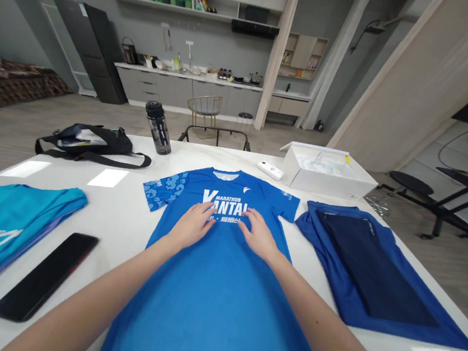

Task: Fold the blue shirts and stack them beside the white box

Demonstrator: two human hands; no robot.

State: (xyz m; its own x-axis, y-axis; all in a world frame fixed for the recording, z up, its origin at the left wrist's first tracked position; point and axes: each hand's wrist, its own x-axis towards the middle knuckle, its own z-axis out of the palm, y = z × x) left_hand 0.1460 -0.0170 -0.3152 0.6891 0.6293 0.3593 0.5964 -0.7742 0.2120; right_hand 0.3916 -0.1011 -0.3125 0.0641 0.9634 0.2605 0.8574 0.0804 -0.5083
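A blue short-sleeved T-shirt (220, 298) with white lettering lies spread face up on the white table (111, 246), its collar at the far side. My left hand (194, 224) rests on or just over the left part of the lettering, fingers spread. On the other side of the print, my right hand (257, 234) is likewise open, its fingers pointing inward across the letters. Neither hand grips the cloth. The shirt's sleeves lie out to both sides, and its near end runs out of view at the bottom, between my forearms.
Folded teal shirts (21, 219) and a black phone (47, 275) lie at left. Dark folded clothes (375, 270) lie right. Farther back are a black bag (94, 142), a bottle (159, 127), a small white device (270, 170) and an open white box (327, 175).
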